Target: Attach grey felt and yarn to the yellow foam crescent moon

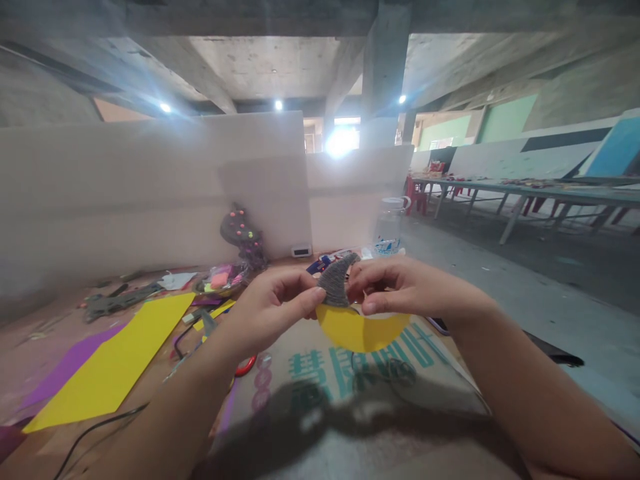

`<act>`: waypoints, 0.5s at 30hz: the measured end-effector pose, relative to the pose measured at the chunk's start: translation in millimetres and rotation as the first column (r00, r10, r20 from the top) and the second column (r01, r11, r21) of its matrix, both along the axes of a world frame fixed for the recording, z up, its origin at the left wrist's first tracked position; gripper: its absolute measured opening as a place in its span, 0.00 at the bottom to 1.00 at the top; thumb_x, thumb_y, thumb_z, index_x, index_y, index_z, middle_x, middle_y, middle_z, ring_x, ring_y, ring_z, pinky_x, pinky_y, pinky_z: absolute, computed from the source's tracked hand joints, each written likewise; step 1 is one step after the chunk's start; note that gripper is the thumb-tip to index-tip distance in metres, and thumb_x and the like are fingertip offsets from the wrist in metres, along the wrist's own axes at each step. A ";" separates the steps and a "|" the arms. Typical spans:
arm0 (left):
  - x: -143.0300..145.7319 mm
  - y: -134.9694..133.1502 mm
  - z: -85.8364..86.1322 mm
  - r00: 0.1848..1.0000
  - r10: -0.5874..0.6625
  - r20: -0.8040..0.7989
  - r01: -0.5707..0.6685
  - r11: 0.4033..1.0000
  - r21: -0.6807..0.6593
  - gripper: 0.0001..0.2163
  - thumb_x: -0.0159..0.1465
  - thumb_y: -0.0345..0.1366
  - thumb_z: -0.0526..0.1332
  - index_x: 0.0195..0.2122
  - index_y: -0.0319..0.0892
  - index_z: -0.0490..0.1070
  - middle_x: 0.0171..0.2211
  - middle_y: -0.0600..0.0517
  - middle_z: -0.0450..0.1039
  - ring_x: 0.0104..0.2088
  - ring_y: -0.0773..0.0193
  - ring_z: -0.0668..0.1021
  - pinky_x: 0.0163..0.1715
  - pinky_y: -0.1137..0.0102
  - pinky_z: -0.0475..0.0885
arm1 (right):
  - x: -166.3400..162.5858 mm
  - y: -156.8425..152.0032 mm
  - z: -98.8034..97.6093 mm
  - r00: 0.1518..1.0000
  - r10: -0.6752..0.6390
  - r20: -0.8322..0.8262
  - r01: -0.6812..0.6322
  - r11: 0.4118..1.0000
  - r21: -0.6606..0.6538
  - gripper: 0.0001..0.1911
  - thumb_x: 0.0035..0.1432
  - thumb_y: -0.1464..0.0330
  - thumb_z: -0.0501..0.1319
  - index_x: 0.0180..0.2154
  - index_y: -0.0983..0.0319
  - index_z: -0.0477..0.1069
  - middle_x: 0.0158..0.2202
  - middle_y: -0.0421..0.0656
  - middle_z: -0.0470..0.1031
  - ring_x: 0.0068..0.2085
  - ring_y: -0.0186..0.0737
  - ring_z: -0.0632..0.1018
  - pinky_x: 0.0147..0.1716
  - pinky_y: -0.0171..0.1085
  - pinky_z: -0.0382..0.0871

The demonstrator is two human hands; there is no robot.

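Note:
A crescent cut from yellow card (367, 331) is held up in front of me, its left arm covered by tightly packed grey yarn (334, 283). My left hand (283, 300) pinches the crescent at the edge of the wrapped part, thumb in front. Close by on the other side, my right hand (395, 283) is closed, fingers curled and thumb near the fingertips, beside the tip of the yarn-covered arm. What its fingers grip is too small to make out. Below the hands lies a board with green printed characters (360, 377).
Yellow sheet (133, 350) and purple sheet (75, 363) lie at left, near a black cord (95, 430). Red-handled scissors (245, 366) are partly hidden. Behind stand a dark dotted sculpture (243, 233), a small display (301, 251) and a clear jug (389, 227).

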State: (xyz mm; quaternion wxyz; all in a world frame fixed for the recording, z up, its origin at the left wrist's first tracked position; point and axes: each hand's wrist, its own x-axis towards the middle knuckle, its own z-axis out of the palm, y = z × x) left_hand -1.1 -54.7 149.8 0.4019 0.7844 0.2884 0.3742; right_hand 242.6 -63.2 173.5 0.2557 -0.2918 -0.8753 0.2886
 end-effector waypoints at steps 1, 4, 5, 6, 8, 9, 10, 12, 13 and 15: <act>-0.6 0.3 -0.2 1.000 -0.003 0.000 0.003 1.000 -0.011 0.12 0.63 0.43 0.62 0.29 0.38 0.71 0.25 0.54 0.70 0.27 0.69 0.71 0.27 0.75 0.66 | 2.0 1.6 -0.6 1.000 0.005 0.005 -0.005 1.000 -0.027 0.17 0.60 0.57 0.61 0.38 0.65 0.77 0.37 0.44 0.75 0.38 0.36 0.73 0.38 0.35 0.66; -2.9 2.3 -0.9 1.000 -0.018 0.009 0.019 0.999 -0.032 0.13 0.63 0.44 0.62 0.29 0.39 0.71 0.26 0.53 0.72 0.28 0.69 0.73 0.29 0.75 0.67 | 7.0 8.1 -4.2 0.998 -0.052 -0.037 0.046 0.987 -0.151 0.22 0.64 0.53 0.55 0.40 0.66 0.77 0.34 0.44 0.74 0.29 0.31 0.69 0.29 0.32 0.63; -3.6 3.1 -1.1 1.000 -0.020 0.012 0.021 0.999 -0.035 0.13 0.63 0.44 0.62 0.29 0.39 0.72 0.25 0.53 0.72 0.28 0.69 0.73 0.29 0.75 0.68 | 8.0 10.4 -5.9 0.995 -0.077 -0.064 0.064 0.979 -0.195 0.24 0.64 0.52 0.54 0.41 0.66 0.76 0.33 0.44 0.74 0.27 0.29 0.67 0.26 0.32 0.61; -4.3 3.9 -1.1 1.000 -0.016 0.011 0.016 0.999 -0.034 0.13 0.63 0.44 0.62 0.30 0.39 0.72 0.25 0.54 0.72 0.27 0.69 0.73 0.29 0.75 0.68 | 8.8 12.6 -7.5 0.991 -0.093 -0.092 0.069 0.970 -0.235 0.25 0.64 0.51 0.54 0.41 0.66 0.76 0.33 0.44 0.74 0.25 0.28 0.66 0.24 0.31 0.60; -5.2 5.5 -1.0 1.000 0.013 0.006 -0.013 1.000 -0.026 0.13 0.63 0.45 0.62 0.30 0.39 0.72 0.25 0.54 0.72 0.27 0.69 0.73 0.29 0.75 0.68 | 9.6 15.9 -9.9 0.985 -0.092 -0.147 0.047 0.958 -0.283 0.27 0.63 0.49 0.54 0.43 0.67 0.75 0.35 0.46 0.76 0.25 0.28 0.66 0.24 0.31 0.60; -5.4 6.2 -1.0 0.999 0.041 -0.002 -0.041 0.999 -0.015 0.13 0.62 0.46 0.62 0.31 0.39 0.72 0.26 0.54 0.72 0.27 0.68 0.73 0.30 0.74 0.69 | 9.8 16.8 -10.5 0.984 -0.078 -0.161 0.029 0.957 -0.289 0.28 0.62 0.48 0.54 0.45 0.66 0.75 0.37 0.47 0.76 0.26 0.28 0.67 0.24 0.31 0.61; -5.5 6.8 -0.9 0.997 0.079 -0.016 -0.079 0.997 0.003 0.13 0.62 0.46 0.62 0.32 0.39 0.72 0.27 0.53 0.73 0.28 0.68 0.74 0.30 0.74 0.70 | 9.9 17.0 -10.5 0.985 -0.060 -0.162 0.013 0.960 -0.281 0.29 0.62 0.47 0.54 0.46 0.66 0.75 0.39 0.48 0.77 0.27 0.29 0.68 0.25 0.31 0.62; -5.5 8.0 -1.4 0.986 0.159 -0.054 -0.157 0.986 0.049 0.14 0.62 0.47 0.62 0.33 0.40 0.73 0.28 0.52 0.74 0.29 0.66 0.75 0.31 0.73 0.71 | 10.0 16.1 -9.3 0.990 -0.026 -0.138 -0.008 0.971 -0.239 0.29 0.60 0.47 0.56 0.47 0.65 0.75 0.41 0.48 0.77 0.30 0.30 0.70 0.28 0.31 0.64; -5.5 8.6 -1.9 0.979 0.191 -0.068 -0.186 0.980 0.070 0.14 0.62 0.47 0.62 0.34 0.40 0.73 0.29 0.52 0.74 0.29 0.65 0.75 0.30 0.72 0.71 | 9.9 15.3 -8.4 0.992 -0.016 -0.122 -0.011 0.975 -0.223 0.28 0.59 0.48 0.58 0.48 0.64 0.75 0.42 0.47 0.77 0.33 0.31 0.72 0.29 0.31 0.66; -5.6 10.0 -3.5 0.969 0.235 -0.074 -0.226 0.968 0.110 0.14 0.62 0.48 0.61 0.35 0.40 0.73 0.29 0.52 0.74 0.29 0.65 0.75 0.29 0.72 0.71 | 9.2 13.9 -7.0 0.995 -0.029 -0.100 0.006 0.975 -0.222 0.25 0.57 0.52 0.62 0.49 0.63 0.74 0.44 0.47 0.76 0.37 0.34 0.74 0.33 0.32 0.68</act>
